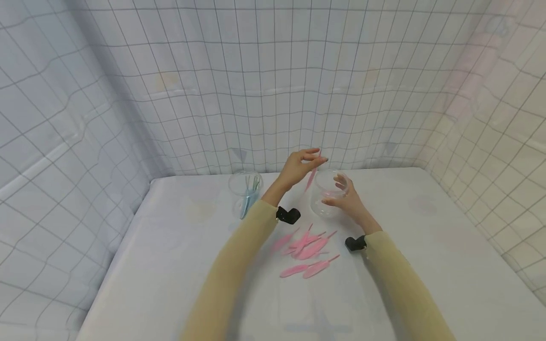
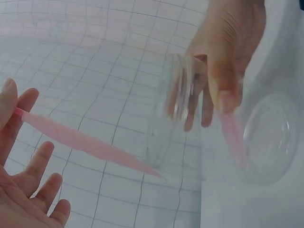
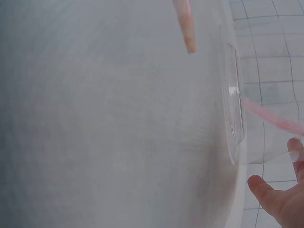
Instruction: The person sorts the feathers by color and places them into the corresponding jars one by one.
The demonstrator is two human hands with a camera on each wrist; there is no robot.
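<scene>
Pink feather (image 1: 312,179), held by its stem between the thumb and index finger of the left hand (image 1: 298,168); these fingers are closed to a pinch, while the remaining three are spread, as the left wrist view shows. The feather points downward, just left of the rim of a clear jar (image 1: 321,203); whether the two touch cannot be told. The right hand (image 1: 350,201) curls around the right side of this jar, its fingers at the far side and its thumb at the near side, opened to the jar's breadth. Pink shows through the glass. Nearer the person, loose pink feathers (image 1: 313,248) lie on the white surface (image 1: 170,260), several overlapping, their stems mostly directed up and right. To the left stands a second clear jar (image 1: 236,201) containing blue feathers (image 1: 251,196). A black device (image 1: 288,215) is worn at the left wrist and another (image 1: 355,244) at the right, beside pale yellow sleeves (image 1: 232,263). White gridded cloth (image 1: 256,94) encloses the back and sides.
</scene>
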